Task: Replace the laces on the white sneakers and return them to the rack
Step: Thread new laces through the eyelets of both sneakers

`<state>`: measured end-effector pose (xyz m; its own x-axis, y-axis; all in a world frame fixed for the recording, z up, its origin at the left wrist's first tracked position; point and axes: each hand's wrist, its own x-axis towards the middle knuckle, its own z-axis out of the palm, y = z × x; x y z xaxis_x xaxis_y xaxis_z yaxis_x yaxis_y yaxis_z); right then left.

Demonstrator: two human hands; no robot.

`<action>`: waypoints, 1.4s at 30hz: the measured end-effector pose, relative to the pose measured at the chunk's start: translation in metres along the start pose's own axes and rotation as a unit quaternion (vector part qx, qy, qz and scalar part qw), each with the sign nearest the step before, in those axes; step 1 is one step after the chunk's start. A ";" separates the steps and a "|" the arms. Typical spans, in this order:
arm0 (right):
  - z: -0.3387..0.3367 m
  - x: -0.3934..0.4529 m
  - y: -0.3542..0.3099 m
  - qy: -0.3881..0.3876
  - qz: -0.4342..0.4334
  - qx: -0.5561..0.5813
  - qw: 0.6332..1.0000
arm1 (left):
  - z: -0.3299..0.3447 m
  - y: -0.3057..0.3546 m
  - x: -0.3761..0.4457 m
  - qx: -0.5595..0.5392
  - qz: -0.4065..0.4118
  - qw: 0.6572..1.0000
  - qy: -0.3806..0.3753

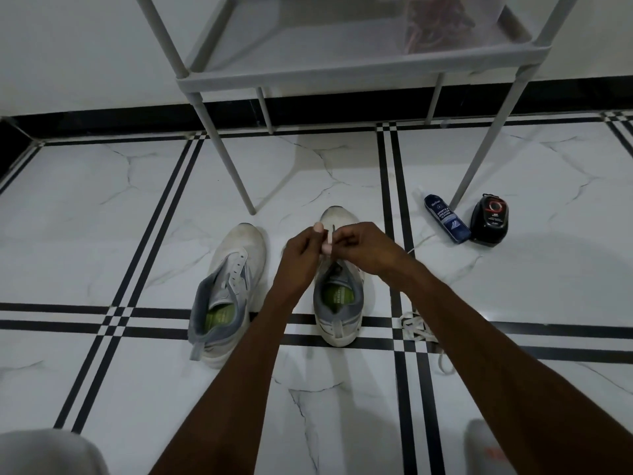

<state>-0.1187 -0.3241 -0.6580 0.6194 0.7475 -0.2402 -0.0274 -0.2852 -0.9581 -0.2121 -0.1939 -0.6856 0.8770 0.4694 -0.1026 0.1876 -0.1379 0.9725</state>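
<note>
**A:** What lies closest to the camera?

**B:** Two bare forearms reach forward over a white marble-look floor [102, 207] crossed by black stripes. Beside the right forearm, a loose white lace [416, 329] sits in a tangle on the tiles.

**A:** And the sneakers?

**B:** Two white sneakers with grey collars and green insoles stand side by side, toes pointing away. The left sneaker [226, 293] shows bare eyelets, no lace in them. The right sneaker [337, 296] sits directly under both hands.

**A:** What are the hands doing?

**B:** The left hand [301, 250] and right hand [363, 246] meet above the right sneaker's tongue, fingers curled, both pinching a thin white lace end [330, 236] held upright between them.

**A:** Anything farther out?

**B:** To the right, a dark blue cleaner bottle [447, 219] lies on the floor, touching a black shoe-shine sponge case [489, 221]. Behind them, the grey rack [308, 66] stands against the wall, one leg coming down just behind the bottle. A reddish, blurred bundle rests on its shelf.
</note>
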 end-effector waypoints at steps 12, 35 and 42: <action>-0.021 -0.004 0.002 0.036 -0.031 -0.328 0.944 | -0.002 -0.003 0.007 0.039 -0.017 0.999 -0.021; -0.003 -0.010 0.038 0.173 -0.017 0.108 0.979 | 0.003 0.022 0.007 0.213 -0.059 0.975 -0.018; -0.007 -0.016 0.041 0.161 0.011 0.147 0.976 | -0.055 0.040 0.012 -0.001 -0.065 0.968 0.244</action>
<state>-0.1236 -0.3520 -0.6927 0.8297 0.5014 -0.2454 -0.2378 -0.0802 -0.9680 -0.2181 -0.1453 -0.6359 0.5328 0.8386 -0.1136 0.2813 -0.0489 0.9584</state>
